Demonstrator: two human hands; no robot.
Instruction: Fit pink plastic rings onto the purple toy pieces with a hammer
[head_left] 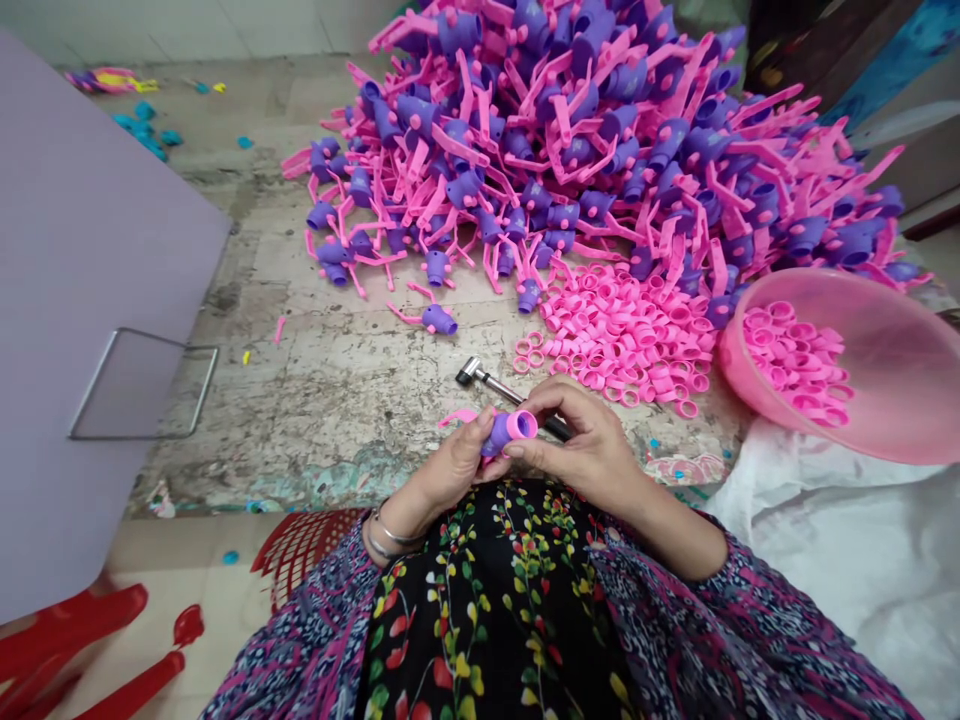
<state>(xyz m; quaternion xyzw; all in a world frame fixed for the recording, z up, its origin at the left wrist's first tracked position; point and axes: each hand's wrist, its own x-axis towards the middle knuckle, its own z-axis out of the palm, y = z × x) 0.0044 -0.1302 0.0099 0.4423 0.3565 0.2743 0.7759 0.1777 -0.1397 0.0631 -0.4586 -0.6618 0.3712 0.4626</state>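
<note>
My left hand [454, 462] is closed around a purple plastic toy body [498, 434] with pink arms, held low in front of my lap. A pink ring [523, 424] sits around the open end of that toy body. The thumb and fingers of my right hand [581, 440] pinch this pink ring from the right. Just beyond my hands, a small hammer [480, 374] with a metal head and dark handle lies on the worn bench, its handle partly hidden behind my right hand. A single toy body [438, 319] with pink arms lies apart, farther up the bench.
A big heap of purple and pink toy bodies [540, 150] covers the back. Before it lies a pile of pink rings [622, 330]. A pink bowl [900, 400] holding more rings stands at right. A lilac panel [90, 300] with a wire handle [142, 385] stands at left.
</note>
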